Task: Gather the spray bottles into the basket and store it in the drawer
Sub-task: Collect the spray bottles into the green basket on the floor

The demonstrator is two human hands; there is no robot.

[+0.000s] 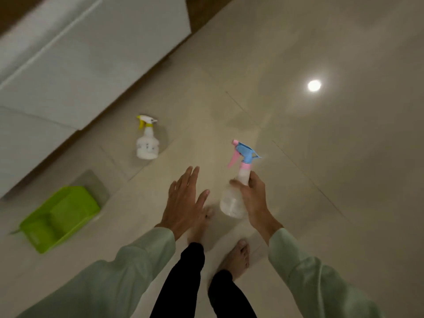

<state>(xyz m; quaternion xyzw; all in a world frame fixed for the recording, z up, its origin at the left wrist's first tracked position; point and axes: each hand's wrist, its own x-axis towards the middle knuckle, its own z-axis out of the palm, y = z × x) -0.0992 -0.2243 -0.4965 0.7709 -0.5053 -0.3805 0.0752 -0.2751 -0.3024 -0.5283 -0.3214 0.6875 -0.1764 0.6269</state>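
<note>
While the right hand (pixel 253 198) is wrapped around the neck of the clear spray bottle with the blue and pink trigger head (pixel 238 182), lifted off the floor, the left hand (pixel 183 203) is flat and spread, holding nothing, just beside this grip. I judge that the gathering step is in hand: one bottle is picked up but not yet in the basket.

From the grip, the green basket (pixel 60 218) lies well apart, to the left and a little lower in the view, on the floor; I see nothing inside it, though the picture is blurred there. The second bottle, white with a yellow trigger (pixel 147 140), stands upright on the floor, beyond the free hand and to the left of the grip, apart from the basket.

The next move, I think, calls for one of two things — to carry the held bottle leftward and lower it into the basket, or first to take the white bottle with the free hand.

The floor (pixel 321 157) is pale glossy tile and reflects a round lamp, so it may be slippery for bare feet. White cabinet fronts (pixel 91 53) run along the far left — which one is the drawer I cannot tell.
</note>
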